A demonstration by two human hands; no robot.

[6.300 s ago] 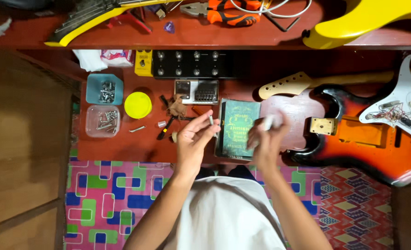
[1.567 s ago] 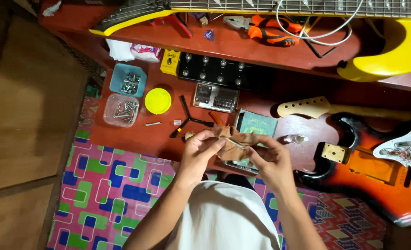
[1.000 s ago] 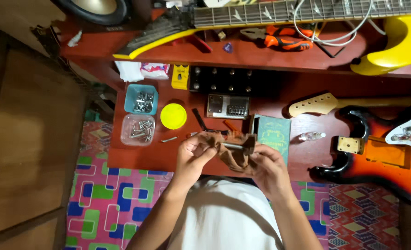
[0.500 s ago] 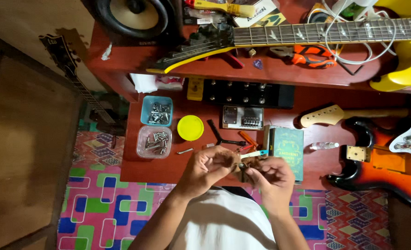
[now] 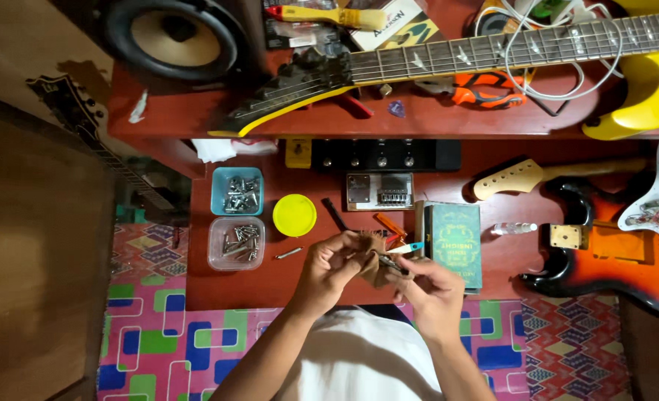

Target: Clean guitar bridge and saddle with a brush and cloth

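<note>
Left hand (image 5: 329, 269): fingers pinching a brown cloth (image 5: 375, 266) above the red desk's (image 5: 255, 286) front edge | Right hand (image 5: 427, 286): fingertips pinching what looks like a thin dark tool (image 5: 389, 261) against it | Beside: green box (image 5: 453, 238), yellow lid (image 5: 294, 215).

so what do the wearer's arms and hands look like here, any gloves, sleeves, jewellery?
Both hands are bare: no gloves on the left hand or right hand. Forearms are uncovered all the way down to the frame edge, so no long sleeves. No watch, rings or bands visible at this resolution. The only clothing in view is a plain white shirt over the torso.
</note>
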